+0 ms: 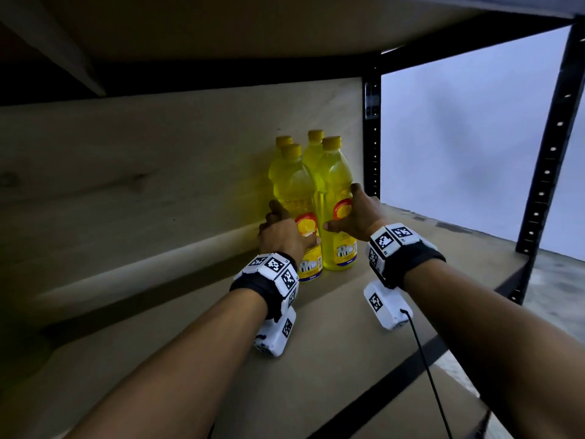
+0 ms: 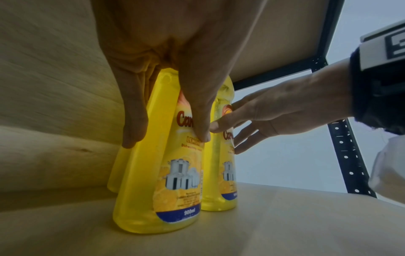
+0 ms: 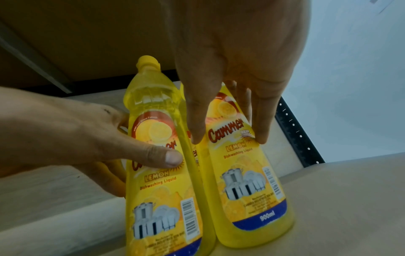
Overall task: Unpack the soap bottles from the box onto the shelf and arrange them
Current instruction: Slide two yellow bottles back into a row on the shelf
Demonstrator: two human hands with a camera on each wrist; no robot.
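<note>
Several yellow lemon dish-soap bottles stand together on the shelf board [image 1: 316, 331] against the back panel. My left hand [image 1: 285, 226] grips the front left bottle [image 1: 294, 191], thumb on its label and fingers round its left side. That bottle [image 2: 153, 181] stands upright on the board between my left thumb and fingers [image 2: 131, 138]. My right hand [image 1: 342, 207] has spread, straight fingers against the front right bottle [image 1: 332, 172], with the thumb touching its front [image 3: 247, 173]. Two more bottles [image 1: 315, 144] stand behind them, mostly hidden.
The wooden back panel [image 1: 126, 185] runs along the rear. Black metal posts stand at the back right corner [image 1: 373, 137] and front right [image 1: 544, 185]. The upper shelf [image 1: 221, 26] hangs low overhead. Bare board stretches left and in front of the bottles.
</note>
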